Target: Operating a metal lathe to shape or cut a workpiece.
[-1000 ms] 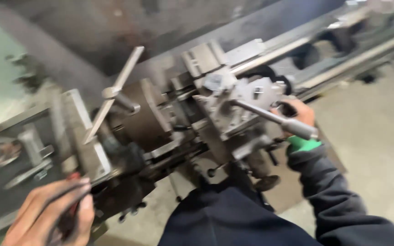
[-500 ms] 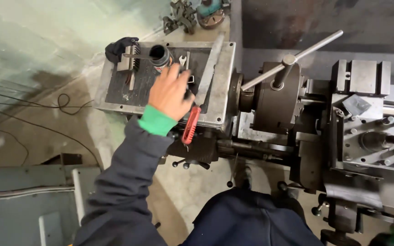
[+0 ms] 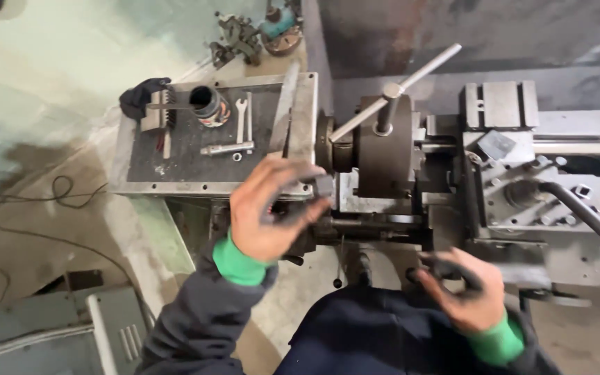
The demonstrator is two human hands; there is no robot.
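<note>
The left hand (image 3: 269, 212) is over the front edge of the lathe (image 3: 411, 167), just beside the chuck (image 3: 383, 156). Its fingers (image 3: 279, 173) are spread and a bit curled. A small dark block (image 3: 323, 185) sits at the fingertips, but it is too blurry to tell if the hand grips it.

The right hand (image 3: 463, 292) is low at the front of the lathe, under the carriage (image 3: 522, 187). Its fingers (image 3: 446, 267) curl around something dark there. It is blurry, so what it is cannot be told.

A long bar (image 3: 401, 87) sticks out of the top of the chuck and leans up to the right.

To the left of the chuck, the flat top of the lathe works as a tray (image 3: 168, 177). On it lie a wrench (image 3: 240, 118), a brush (image 3: 161, 114), a cup (image 3: 208, 105) and a long flat file (image 3: 282, 107). A black glove (image 3: 140, 97) rests at the tray's far left corner.

Both sleeves are dark with green cuffs (image 3: 237, 260). Thin wires (image 3: 50, 191) lie on the floor to the left.
</note>
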